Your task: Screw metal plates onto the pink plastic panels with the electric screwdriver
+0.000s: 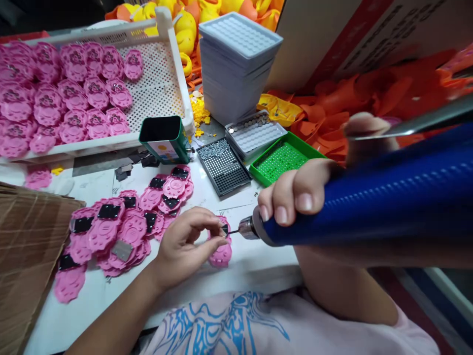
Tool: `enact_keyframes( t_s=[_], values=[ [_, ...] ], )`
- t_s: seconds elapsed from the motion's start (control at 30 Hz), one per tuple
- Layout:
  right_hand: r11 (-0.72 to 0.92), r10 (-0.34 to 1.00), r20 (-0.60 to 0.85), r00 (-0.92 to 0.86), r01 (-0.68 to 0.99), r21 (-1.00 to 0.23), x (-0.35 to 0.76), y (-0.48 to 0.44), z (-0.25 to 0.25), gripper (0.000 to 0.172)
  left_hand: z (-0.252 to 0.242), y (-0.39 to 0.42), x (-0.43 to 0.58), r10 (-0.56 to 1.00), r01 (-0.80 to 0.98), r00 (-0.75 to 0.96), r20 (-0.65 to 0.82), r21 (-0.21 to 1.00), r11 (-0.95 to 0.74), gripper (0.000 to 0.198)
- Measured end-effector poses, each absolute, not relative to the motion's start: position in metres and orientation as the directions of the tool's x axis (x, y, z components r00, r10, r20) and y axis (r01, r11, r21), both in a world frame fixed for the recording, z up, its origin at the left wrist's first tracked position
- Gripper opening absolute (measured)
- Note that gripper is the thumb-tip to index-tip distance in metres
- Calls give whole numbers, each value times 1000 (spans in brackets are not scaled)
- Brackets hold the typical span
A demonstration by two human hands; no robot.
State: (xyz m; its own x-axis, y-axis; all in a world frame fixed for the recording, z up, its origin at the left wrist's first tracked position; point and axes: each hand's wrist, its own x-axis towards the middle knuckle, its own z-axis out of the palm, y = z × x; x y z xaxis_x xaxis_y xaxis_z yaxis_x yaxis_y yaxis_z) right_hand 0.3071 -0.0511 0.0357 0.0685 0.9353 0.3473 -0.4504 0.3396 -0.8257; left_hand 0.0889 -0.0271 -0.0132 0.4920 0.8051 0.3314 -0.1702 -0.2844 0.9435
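Pink plastic piece [220, 252] lies flat on bench [258, 261], bottom centre, at 3 o'clock from loose pink pile [118, 231]. Left hand [185, 246] pinches its upper edge, fingertips closed on it. Right hand [295, 197] wraps blue powered screwdriver [369, 197], grip clamped on barrel; bit tip [232, 230] meets piece top. Judged: piece light, stiff, thin moulded shell, likely to slide or spin under bit; best held at rim, fingers clear of tip. Screw tray [223, 165] at 12 o'clock.

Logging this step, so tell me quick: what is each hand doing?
Left hand: closed, pinching a pink part on the table.
Right hand: closed around a blue screwdriver.
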Motion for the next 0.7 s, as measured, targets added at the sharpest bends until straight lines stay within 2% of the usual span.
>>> enact_keyframes(
  t_s=[0.07, 0.13, 0.37, 0.53, 0.7],
  values=[
    [354, 929, 361, 74, -457, -816, 303, -52, 36, 29, -16, -28, 86, 721, -125, 532, 444, 883, -452, 41],
    [360, 923, 378, 67, -495, -791, 299, -51, 37, 28, -19, -27, 83, 680, -84, 551, 483, 843, -531, 44],
    [306, 950, 297, 93, -459, -834, 293, -53, 41, 27, -24, -26, 81, 648, -54, 560, 516, 803, -593, 42],
    [382, 922, 368, 123, -456, -804, 291, -53, 35, 27, -25, -28, 80, 613, -56, 580, 537, 776, -628, 41],
    [334, 942, 292, 163, -472, -816, 286, -55, 41, 26, -24, -29, 79, 561, -39, 587, 584, 712, -701, 45]
  ],
)
